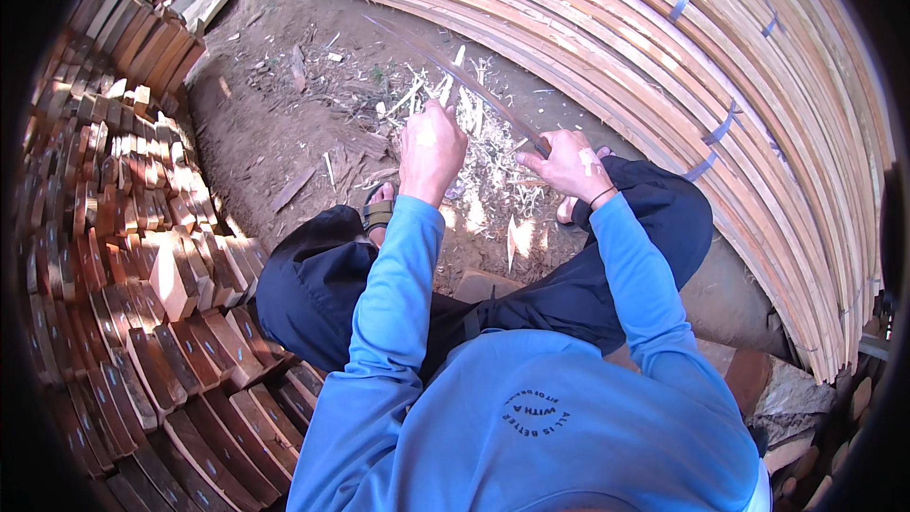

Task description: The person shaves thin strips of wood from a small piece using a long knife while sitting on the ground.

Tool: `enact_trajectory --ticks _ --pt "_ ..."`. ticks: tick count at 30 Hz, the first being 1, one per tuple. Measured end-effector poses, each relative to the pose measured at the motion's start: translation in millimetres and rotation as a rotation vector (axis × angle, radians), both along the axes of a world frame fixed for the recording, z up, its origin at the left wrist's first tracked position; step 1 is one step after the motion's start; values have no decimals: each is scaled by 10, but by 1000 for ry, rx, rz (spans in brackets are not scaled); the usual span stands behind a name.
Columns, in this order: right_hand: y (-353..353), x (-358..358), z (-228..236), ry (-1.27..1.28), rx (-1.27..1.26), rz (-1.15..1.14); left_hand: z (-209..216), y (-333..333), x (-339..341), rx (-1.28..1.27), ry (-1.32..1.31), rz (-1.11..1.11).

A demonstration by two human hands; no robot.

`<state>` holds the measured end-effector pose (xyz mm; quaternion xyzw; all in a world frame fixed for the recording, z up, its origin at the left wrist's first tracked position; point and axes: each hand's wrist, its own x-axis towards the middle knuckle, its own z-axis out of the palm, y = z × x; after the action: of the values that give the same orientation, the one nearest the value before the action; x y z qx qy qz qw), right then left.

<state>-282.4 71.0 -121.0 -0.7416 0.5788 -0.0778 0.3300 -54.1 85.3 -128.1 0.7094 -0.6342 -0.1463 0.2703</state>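
Observation:
My right hand [572,166] is closed on the handle end of a long, narrow blade [483,95], like a long knife. The blade slants away to the far left, passing beyond my left hand. Closed in a fist, my left hand [433,147] is just left of the blade. A thin wooden stick [451,92] shows at its knuckles and seems to be in its grip; the fingers hide the rest. Pale wood shavings [488,147] litter the dirt floor beneath both hands, between my sandalled feet.
Long wooden strips [607,33], tied with blue bands, lie bundled along the far and right side. Stacked short wood blocks [161,275] fill the left side close to my knee. Wood chips and bark [294,188] are scattered over the dirt floor [242,133].

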Motion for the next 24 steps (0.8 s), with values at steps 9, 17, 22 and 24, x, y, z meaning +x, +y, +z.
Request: enact_trajectory --ticks 9,17,22,24 --pt "-218 209 11 41 109 -99 -49 68 -225 7 3 -34" --pt "26 204 -176 82 -23 -70 -137 -69 -40 63 104 15" --pt "-183 243 -171 129 -93 -83 -280 74 -312 -59 -26 -130" --pt "-168 217 -243 140 -120 -78 -217 -23 -121 -23 8 -164"
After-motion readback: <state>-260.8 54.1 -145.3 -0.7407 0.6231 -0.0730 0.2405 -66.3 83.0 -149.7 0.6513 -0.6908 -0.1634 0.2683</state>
